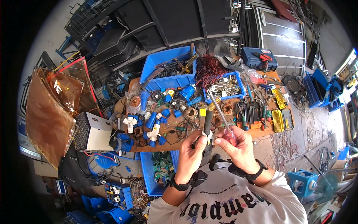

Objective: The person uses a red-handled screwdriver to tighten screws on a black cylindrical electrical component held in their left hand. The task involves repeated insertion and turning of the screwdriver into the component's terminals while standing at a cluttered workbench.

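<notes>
My left hand (pixel 189 153) is closed round a dark, rod-like part (pixel 207 123) with a pale piece at its lower end, held up in front of my chest. What exactly this part is I cannot make out. In my right hand (pixel 240 147) lies a screwdriver (pixel 220 108) with a clear red handle; its long metal shaft points up and away over the table. The right thumb and fingertips also meet the pale piece, close to the left fingertips. Both hands are just in front of the near edge of the wooden table (pixel 173 146).
Blue and white plug fittings (pixel 153 130) crowd the table's left. Behind stand a large blue bin (pixel 167 81) of cables and a small blue tray (pixel 238 93) of metal parts. Pliers, hex keys (pixel 255 112) and a yellow bit case (pixel 277 120) lie right. A blue crate (pixel 149 175) holds circuit boards below.
</notes>
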### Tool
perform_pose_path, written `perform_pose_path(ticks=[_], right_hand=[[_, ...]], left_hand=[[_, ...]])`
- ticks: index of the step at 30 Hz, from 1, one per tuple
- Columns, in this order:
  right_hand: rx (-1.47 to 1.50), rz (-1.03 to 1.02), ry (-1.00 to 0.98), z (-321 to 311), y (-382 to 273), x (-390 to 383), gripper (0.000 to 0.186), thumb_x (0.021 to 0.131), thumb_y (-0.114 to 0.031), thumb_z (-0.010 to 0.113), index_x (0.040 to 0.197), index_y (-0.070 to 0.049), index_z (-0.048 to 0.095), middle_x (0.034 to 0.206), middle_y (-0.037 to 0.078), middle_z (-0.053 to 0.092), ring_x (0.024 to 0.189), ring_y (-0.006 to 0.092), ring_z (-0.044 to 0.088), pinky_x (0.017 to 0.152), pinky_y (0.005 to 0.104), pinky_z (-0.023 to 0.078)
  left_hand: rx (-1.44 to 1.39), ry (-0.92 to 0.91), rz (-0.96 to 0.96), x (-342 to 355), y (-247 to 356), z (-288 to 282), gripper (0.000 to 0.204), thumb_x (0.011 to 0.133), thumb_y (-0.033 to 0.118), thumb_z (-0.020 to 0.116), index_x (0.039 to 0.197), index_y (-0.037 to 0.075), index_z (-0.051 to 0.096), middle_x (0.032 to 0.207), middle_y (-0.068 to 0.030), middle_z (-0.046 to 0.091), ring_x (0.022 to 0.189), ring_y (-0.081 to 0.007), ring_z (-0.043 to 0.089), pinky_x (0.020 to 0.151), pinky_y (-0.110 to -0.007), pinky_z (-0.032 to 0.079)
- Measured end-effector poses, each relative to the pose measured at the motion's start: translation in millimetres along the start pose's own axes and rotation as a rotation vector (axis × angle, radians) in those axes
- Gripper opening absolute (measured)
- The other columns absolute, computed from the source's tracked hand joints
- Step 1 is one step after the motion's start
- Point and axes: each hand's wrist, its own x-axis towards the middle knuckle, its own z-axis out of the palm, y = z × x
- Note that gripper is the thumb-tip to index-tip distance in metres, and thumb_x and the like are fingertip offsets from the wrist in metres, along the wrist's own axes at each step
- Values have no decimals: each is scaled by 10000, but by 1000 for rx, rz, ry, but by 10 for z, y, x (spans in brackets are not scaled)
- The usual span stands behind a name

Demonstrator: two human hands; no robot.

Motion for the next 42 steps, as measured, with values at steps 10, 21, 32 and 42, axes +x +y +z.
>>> perform_pose_path(ticks=[10,21,32,42], right_hand=[[75,-2,-39,-6,-26,10,179,828,-16,696,967,-11,583,886,43,648,790,93,597,721,243,494],[-36,-18,-36,-63,108,37,151,815,-76,736,898,-12,627,828,8,650,706,42,545,651,217,468],[110,-23,-13,21,6,43,137,832,-11,691,941,6,610,896,56,667,761,96,621,681,254,528],[118,-9,64,-39,89,113,124,858,-71,685,936,-22,601,768,5,610,609,61,533,561,200,435]], left_hand=[[-11,-11,20,23,-75,-9,393,969,344,517,1094,-13,628,1041,-59,648,941,-122,572,858,-284,436],[4,-7,1,25,-46,-15,395,968,340,522,1106,-14,626,1026,-49,646,942,-117,567,860,-277,428],[-72,11,10,20,-18,-9,298,969,263,540,1081,-1,620,935,-29,622,859,-86,555,805,-248,440],[-147,4,-75,63,-130,-96,482,981,403,456,1162,-30,564,847,-80,633,726,-144,605,666,-273,486]])
